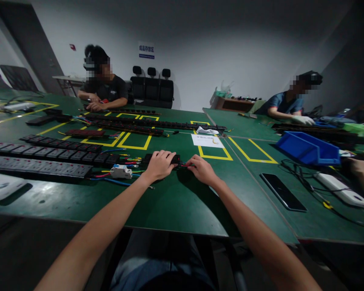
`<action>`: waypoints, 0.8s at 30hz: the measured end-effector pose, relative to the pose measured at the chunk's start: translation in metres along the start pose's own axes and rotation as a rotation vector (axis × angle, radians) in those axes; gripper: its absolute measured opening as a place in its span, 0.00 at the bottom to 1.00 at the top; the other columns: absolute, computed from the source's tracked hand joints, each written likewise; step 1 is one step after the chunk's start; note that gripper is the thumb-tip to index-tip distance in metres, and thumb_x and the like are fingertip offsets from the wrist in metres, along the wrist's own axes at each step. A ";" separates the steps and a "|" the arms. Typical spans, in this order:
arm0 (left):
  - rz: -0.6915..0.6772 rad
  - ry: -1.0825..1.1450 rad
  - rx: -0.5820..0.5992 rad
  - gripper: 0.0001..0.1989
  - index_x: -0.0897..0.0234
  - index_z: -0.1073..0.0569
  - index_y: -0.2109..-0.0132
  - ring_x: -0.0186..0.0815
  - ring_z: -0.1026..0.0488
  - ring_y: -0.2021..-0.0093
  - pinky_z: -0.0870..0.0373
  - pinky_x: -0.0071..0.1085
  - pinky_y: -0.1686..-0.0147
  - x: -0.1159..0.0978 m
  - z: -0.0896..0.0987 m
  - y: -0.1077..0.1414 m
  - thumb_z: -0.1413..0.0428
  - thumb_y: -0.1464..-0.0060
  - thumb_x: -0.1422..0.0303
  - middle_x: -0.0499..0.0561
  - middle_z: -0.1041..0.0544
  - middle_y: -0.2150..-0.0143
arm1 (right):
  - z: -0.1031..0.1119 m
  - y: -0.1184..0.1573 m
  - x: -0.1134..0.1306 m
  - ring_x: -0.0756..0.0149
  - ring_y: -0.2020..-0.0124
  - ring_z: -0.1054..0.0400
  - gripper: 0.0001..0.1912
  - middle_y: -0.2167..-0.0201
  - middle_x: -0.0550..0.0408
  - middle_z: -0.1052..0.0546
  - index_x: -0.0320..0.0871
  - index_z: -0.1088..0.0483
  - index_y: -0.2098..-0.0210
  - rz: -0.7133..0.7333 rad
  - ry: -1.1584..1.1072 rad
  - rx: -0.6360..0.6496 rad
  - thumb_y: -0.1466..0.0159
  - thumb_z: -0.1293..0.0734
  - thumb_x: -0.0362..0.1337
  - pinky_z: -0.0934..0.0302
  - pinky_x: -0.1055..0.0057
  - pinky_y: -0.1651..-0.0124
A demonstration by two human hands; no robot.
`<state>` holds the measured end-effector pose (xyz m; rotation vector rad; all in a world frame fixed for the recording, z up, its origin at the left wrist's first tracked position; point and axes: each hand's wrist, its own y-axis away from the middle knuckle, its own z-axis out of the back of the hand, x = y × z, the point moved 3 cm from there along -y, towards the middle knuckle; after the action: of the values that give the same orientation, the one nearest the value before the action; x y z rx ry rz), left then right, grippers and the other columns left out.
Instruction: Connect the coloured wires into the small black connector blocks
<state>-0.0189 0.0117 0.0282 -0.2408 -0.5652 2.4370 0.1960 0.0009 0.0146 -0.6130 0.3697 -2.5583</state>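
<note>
My left hand (pixel 160 165) lies over a short black block (pixel 145 159), its fingers wrapped round the block's right end. Part of the block is covered by that hand. From its right end come thin coloured wires (pixel 183 164), and my right hand (pixel 202 169) pinches them between thumb and fingertips. Left of my left hand is a white circuit breaker (pixel 121 171) with red and blue wires running to it. Beside it, wire ends with metal lugs (pixel 133 163) stick out from long black power strips (pixel 39 165) lying on the table.
More strips (pixel 157 123) lie farther back on the green table (pixel 170 206), near a white paper sheet (pixel 206 140). To the right are a blue bin (pixel 307 148), a phone (pixel 282 192) and a white device with cables (pixel 342 190). Two people work across the table; another person's hand (pixel 362 167) shows at right.
</note>
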 end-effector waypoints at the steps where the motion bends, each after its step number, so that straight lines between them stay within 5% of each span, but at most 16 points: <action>1: 0.004 0.000 -0.002 0.24 0.64 0.30 0.36 0.50 0.31 0.43 0.39 0.46 0.46 -0.001 0.000 0.000 0.47 0.34 0.58 0.61 0.25 0.41 | -0.001 0.000 0.000 0.64 0.57 0.31 0.09 0.58 0.54 0.27 0.47 0.24 0.58 -0.009 -0.008 -0.009 0.34 0.33 0.29 0.39 0.70 0.56; 24: 0.088 0.057 -0.052 0.23 0.63 0.30 0.36 0.49 0.30 0.43 0.38 0.47 0.46 0.001 0.005 -0.003 0.46 0.34 0.59 0.59 0.24 0.42 | -0.009 -0.001 -0.003 0.63 0.57 0.31 0.07 0.60 0.54 0.26 0.46 0.25 0.60 0.027 -0.051 -0.139 0.34 0.33 0.29 0.38 0.68 0.54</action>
<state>-0.0196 0.0127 0.0341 -0.3627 -0.6047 2.4934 0.1937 0.0051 0.0060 -0.7173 0.5375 -2.5006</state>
